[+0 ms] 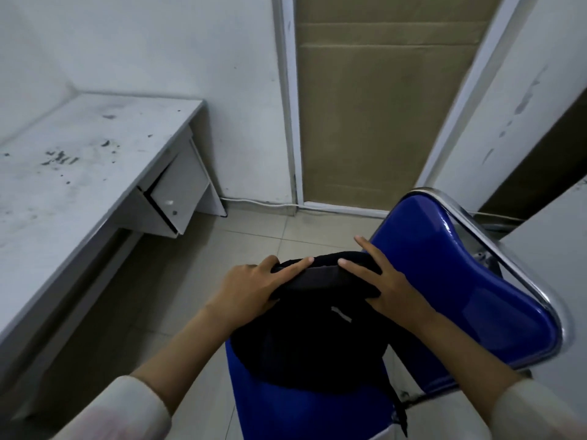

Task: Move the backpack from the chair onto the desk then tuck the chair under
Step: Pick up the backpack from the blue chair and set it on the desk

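Observation:
A black backpack (314,338) stands on the seat of a blue chair (451,281) with a chrome frame, its back leaning toward the blue backrest. My left hand (254,290) grips the backpack's top edge from the left side. My right hand (381,281) holds the same top edge from the right, fingers spread over it. The grey desk (63,173) lies to the left, its stained top bare.
A drawer unit (173,198) hangs under the desk's far end. A door frame filled with brown cardboard (374,115) stands straight ahead. Tiled floor (197,281) runs between desk and chair. A white wall panel (546,281) is close on the right.

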